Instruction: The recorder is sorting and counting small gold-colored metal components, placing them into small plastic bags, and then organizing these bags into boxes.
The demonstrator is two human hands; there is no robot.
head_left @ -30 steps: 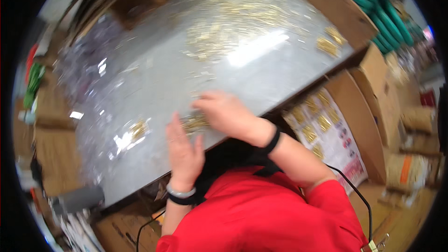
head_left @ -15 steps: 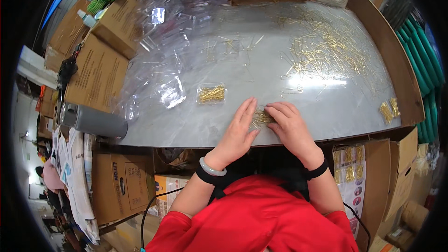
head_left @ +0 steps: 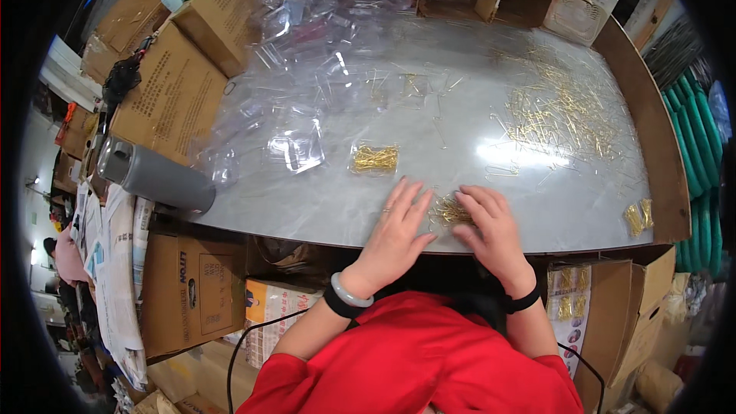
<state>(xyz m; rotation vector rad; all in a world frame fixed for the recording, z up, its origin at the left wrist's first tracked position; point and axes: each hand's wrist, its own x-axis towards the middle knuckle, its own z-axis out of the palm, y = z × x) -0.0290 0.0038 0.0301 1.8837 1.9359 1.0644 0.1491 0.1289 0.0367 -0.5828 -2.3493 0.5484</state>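
Note:
A small bundle of gold wire hooks (head_left: 448, 211) lies near the table's front edge, between my two hands. My left hand (head_left: 391, 231) is beside the bundle's left end, fingers stretched out and thumb apart, gripping nothing. My right hand (head_left: 494, 231) curls round the right end, with its thumb on the near side and fingertips on the far side. Part of the bundle is hidden under those fingers. Just beyond my left hand sits a clear plastic box (head_left: 355, 169) filled with gold hooks (head_left: 376, 159).
Loose gold hooks (head_left: 563, 107) spread over the table's (head_left: 307, 211) right side. Clear plastic packaging (head_left: 295, 149) covers the left. A grey bottle (head_left: 165, 178) lies at the left edge. Two small hook bundles (head_left: 638, 218) rest at the right corner. Cardboard boxes (head_left: 172, 100) wall the left side.
My left hand's fingers have spread and drawn a little away from the bundle. My right hand stays at its right end. The whole view has shifted slightly.

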